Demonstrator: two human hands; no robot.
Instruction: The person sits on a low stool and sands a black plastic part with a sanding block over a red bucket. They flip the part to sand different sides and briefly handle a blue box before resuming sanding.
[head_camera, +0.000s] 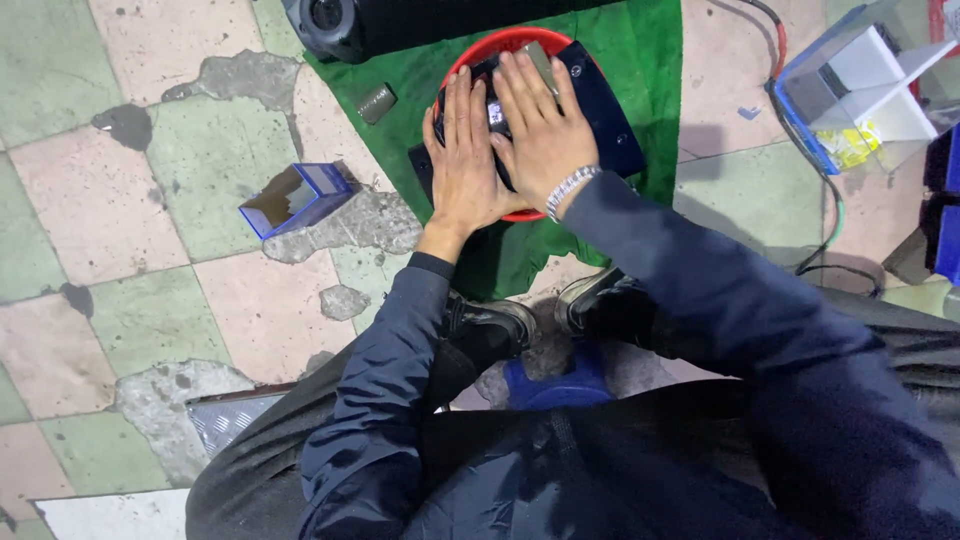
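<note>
Left hand (462, 160): flat, fingers spread straight, pressing the flat black rectangular panel (600, 110).
Right hand (540, 125): flat too, grasping nothing.
Panel: lies across the round red plastic bowl (505, 42) on the green cloth (640, 40).
Technique: press evenly; a lopsided push could tip it.

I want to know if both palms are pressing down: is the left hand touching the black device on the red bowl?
Touching. The head view shows the left hand lying flat on the black device, fingers spread, beside the right hand.
</note>
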